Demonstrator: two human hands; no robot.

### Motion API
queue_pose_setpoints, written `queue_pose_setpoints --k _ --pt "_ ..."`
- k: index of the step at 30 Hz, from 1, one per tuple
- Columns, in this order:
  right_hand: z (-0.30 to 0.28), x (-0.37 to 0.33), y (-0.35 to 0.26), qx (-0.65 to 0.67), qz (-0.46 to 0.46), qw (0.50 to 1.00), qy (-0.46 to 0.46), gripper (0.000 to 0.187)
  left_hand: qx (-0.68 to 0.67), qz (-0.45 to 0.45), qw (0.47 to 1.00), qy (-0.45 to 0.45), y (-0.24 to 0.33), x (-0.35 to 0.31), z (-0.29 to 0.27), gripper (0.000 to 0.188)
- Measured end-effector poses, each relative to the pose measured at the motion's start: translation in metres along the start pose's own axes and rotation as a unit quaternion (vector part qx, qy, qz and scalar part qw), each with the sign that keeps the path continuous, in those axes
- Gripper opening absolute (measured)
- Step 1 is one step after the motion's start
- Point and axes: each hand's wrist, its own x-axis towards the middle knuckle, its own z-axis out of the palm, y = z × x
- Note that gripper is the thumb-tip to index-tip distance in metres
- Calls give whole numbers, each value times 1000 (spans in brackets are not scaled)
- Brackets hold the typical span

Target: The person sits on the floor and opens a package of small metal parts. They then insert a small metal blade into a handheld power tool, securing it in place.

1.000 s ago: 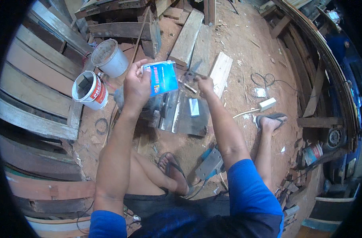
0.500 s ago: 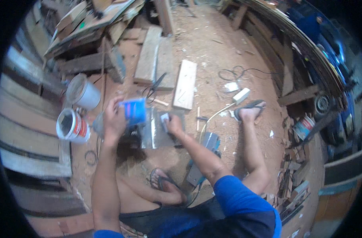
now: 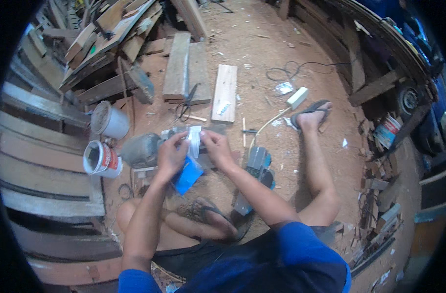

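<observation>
A small white packet (image 3: 194, 141) is held upright between my two hands. The fingertips of my left hand (image 3: 172, 155) pinch its left edge, while the thumb and fingers of my right hand (image 3: 216, 148) close on its right edge. A shiny blue packet (image 3: 188, 177) hangs tilted below my left hand, apparently gripped in its lower fingers. Under and behind the hands stands a dusty grey motor-like machine (image 3: 141, 150), its right part partly hidden by them. Beyond it lie black-handled scissors (image 3: 186, 105) and a pale plank (image 3: 224, 88) with a small whitish packet (image 3: 224, 108) on it.
A teal and grey power tool (image 3: 256, 171) lies right of my hands, near a white power strip (image 3: 297, 98) and its cord. Two buckets (image 3: 109, 119) stand at left. Thick boards (image 3: 178, 68) and a scrap-wood pile (image 3: 110, 44) lie farther off. Sandalled feet rest on the dusty floor.
The blue packet has dropped lower and tilted as my left hand moved right. My right hand holds the white packet higher, and both hands now meet at it. A small whitish packet now shows on the plank.
</observation>
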Motion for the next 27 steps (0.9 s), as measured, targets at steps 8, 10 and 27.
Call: queue_pose_setpoints --k 8,10,27 --pt "4 -22 -4 -92 -68 993 -8 42 -236 -2 972 -13 -7 -13 22 28" --pt "-2 -22 -2 -97 -66 993 -2 44 -234 7 970 -60 6 -14 19 32" --pt "-1 -28 -14 -153 -79 982 -83 50 -216 -9 975 -54 7 -21 2 39"
